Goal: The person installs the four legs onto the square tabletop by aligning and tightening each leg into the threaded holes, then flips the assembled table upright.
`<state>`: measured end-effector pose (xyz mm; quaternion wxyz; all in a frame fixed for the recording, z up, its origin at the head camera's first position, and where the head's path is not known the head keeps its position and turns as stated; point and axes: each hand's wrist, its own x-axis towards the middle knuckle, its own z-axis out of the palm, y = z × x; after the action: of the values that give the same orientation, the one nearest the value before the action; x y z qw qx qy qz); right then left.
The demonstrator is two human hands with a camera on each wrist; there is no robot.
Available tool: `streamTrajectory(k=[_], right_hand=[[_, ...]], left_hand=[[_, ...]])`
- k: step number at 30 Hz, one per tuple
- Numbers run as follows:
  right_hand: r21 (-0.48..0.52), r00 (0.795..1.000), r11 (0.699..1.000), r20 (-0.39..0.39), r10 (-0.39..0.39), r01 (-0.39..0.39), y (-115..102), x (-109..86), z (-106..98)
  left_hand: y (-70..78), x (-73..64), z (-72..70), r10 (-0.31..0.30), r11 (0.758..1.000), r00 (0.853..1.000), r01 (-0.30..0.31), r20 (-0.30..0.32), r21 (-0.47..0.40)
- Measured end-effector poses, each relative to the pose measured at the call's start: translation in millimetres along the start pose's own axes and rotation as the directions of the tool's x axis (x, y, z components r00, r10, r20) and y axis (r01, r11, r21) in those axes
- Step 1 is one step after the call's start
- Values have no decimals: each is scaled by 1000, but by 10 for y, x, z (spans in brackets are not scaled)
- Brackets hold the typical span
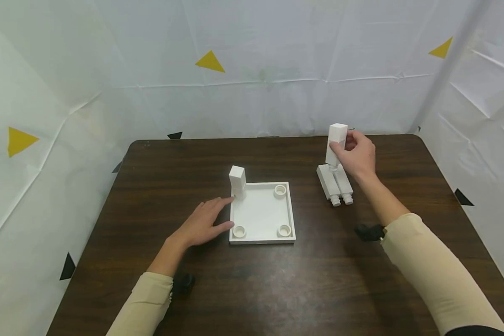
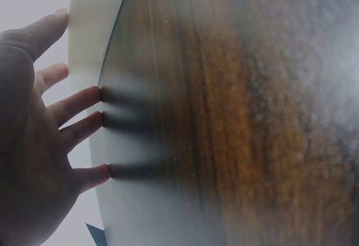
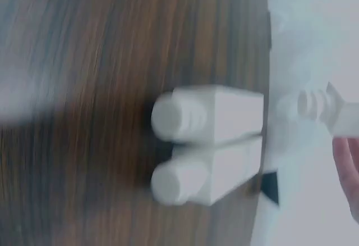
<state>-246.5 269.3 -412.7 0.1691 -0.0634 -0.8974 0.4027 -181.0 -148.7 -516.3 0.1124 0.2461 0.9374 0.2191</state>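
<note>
One hand, the left point(image 1: 203, 221), fingers spread and clasping nothing, appears to touch the left edge of the white tray point(image 1: 261, 212), perhaps to steady it. The standing block point(image 1: 237, 179) is upright in the tray's far-left corner, probably seated in a socket; three sockets point(image 1: 283, 230) face upward in the other corners. Rightward, two lying blocks point(image 1: 328, 181) rest side by side, necks toward the person. Beyond or above them, the raised block point(image 1: 335, 144) is pinched near upright by the right hand point(image 1: 360, 156), apparently to leave its neck free.
</note>
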Motion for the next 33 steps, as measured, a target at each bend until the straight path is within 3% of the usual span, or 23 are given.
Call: streamTrajectory(k=[2, 5, 8, 12, 17, 24, 33], right_hand=[[86, 997, 995, 53, -63, 58, -83, -27, 83], [190, 974, 975, 172, -151, 118, -179, -101, 200], [276, 933, 948, 272, -234, 158, -279, -207, 308], [350, 881, 916, 347, -320, 195, -498, -377, 351], [346, 856, 922, 410, -314, 173, -635, -488, 384], [377, 832, 916, 460, -310, 133, -579, -505, 459], [349, 809, 924, 492, -323, 156, -559, -568, 510]], left_hand=[[4, -4, -8, 1, 1000, 1000, -1, 1, -3], [12, -13, -13, -4, 1000, 1000, 4, 5, -6], [16, -24, -11, -11, 1000, 1000, 12, 10, -7], [17, -29, -6, -10, 1000, 1000, 10, 8, -5], [24, -16, 3, 1, 1000, 1000, -1, 0, -4], [31, -12, 6, -9, 1000, 1000, 9, 8, -13], [22, -4, -5, 12, 1000, 1000, -12, 3, -15]])
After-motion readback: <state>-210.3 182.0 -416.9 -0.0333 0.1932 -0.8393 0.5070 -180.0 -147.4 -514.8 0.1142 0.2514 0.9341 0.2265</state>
